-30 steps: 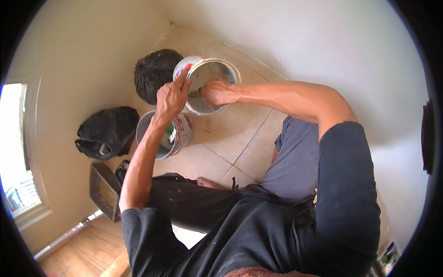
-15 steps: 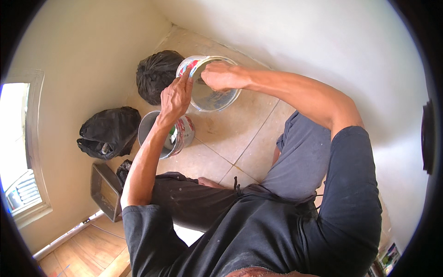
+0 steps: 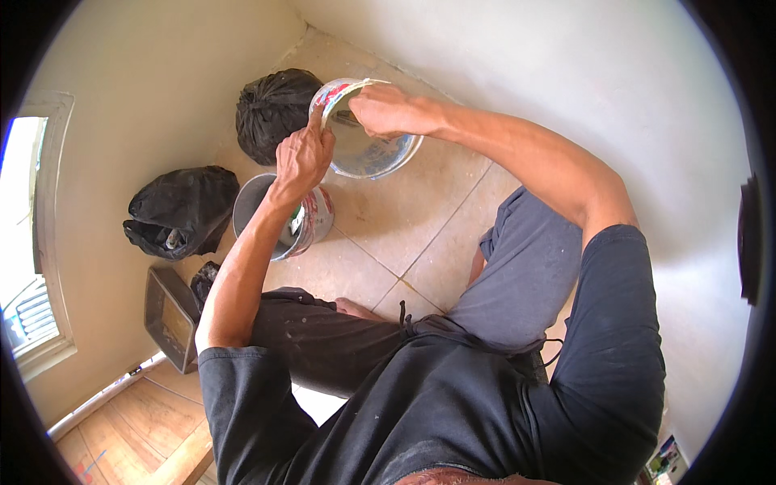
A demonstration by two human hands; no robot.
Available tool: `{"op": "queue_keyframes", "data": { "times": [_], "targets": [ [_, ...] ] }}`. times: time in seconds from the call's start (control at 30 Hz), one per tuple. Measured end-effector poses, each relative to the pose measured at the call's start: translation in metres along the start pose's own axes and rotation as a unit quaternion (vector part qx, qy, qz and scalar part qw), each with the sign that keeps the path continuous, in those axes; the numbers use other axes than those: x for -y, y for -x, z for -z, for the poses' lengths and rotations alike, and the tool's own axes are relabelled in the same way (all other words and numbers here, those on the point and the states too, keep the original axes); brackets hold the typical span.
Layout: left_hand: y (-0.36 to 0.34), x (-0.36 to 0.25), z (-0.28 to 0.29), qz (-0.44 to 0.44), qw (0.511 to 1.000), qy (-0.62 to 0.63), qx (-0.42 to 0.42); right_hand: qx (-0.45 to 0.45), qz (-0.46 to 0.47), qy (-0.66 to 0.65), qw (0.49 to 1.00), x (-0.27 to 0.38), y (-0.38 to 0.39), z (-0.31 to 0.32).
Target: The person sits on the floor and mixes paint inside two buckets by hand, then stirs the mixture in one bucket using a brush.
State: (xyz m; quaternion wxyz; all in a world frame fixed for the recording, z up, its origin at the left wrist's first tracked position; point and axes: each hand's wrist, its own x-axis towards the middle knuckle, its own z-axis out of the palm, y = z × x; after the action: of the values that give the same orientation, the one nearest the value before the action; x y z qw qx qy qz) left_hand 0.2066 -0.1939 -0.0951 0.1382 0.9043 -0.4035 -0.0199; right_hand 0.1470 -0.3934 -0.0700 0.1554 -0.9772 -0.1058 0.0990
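Observation:
At the far side, a white bucket (image 3: 380,168) with coloured print leans a little toward me, its inside smeared with greyish residue. My right hand (image 3: 384,111) is closed in a fist over its mouth. A dark flat piece shows just below that fist; what exactly the fingers grip is hidden. My left hand (image 3: 305,155) is at the bucket's near-left rim, forefinger stretched along the outer wall and thumb by the edge, the other fingers curled. Under my left forearm stands a second bucket (image 3: 322,220), grey inside, with a white and green item in it.
Two black plastic bags, one tied (image 3: 275,113) and one slack (image 3: 182,210), stand along the left wall. A dark rectangular tub (image 3: 171,319) lies near the left doorway edge. Walls meet behind the bucket; my bent legs flank the tiled floor (image 3: 388,242).
The whole view has shifted slightly, so the buckets and bags sit higher and further left. My left forefinger now points straighter along the bucket; my right fist stays over its mouth.

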Motion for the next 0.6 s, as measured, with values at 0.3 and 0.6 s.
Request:
{"op": "queue_keyframes", "data": {
  "times": [0.3,0.6],
  "targets": [
    [0.003,0.009,-0.007,0.039,0.998,0.037,-0.028,-0.074,0.030,-0.044,0.996,-0.011,-0.006,-0.013],
    [0.004,0.012,-0.004,0.050,0.997,0.012,-0.054,-0.101,0.043,-0.097,0.989,-0.006,-0.012,-0.030]
  ]
}}
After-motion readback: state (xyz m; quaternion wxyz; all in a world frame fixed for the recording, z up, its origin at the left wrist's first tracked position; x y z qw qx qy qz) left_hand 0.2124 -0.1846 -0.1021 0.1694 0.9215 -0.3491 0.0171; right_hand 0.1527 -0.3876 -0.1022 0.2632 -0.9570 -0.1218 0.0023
